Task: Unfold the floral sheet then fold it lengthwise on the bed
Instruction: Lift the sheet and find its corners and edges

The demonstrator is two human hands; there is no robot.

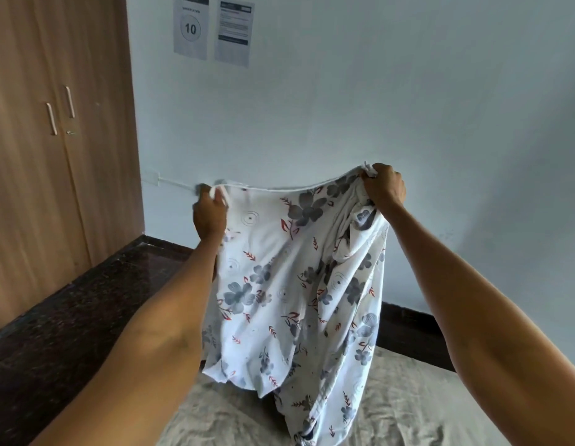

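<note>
A: We see the floral sheet [279, 284] first: thin white cloth printed with grey-blue blossoms and small rust-red leaves, soft and crumpled, hanging in loose vertical folds with a bunched gather down its right side.

B: And under it the bed [408, 397], covered in beige, wrinkled fabric. We'd add the dark speckled stone floor [70, 300], the smooth wood-grain wardrobe [38, 140] with two slim metal handles, and two printed papers [212, 30] on the pale wall.

A: Where does the sheet sit against the hands?

B: It hangs between and below them, its top edge stretched in a shallow sag from one to the other, raised in front of the wall. Its lower end drapes down to the bed cover.

A: The left hand [210, 215]?

B: Fingers curled, pinching the top edge at the left corner, though that corner is blurred.

A: And the right hand [384, 188]?

B: Clenched round a gathered bunch of cloth at the right corner, held a little higher than the left
</note>
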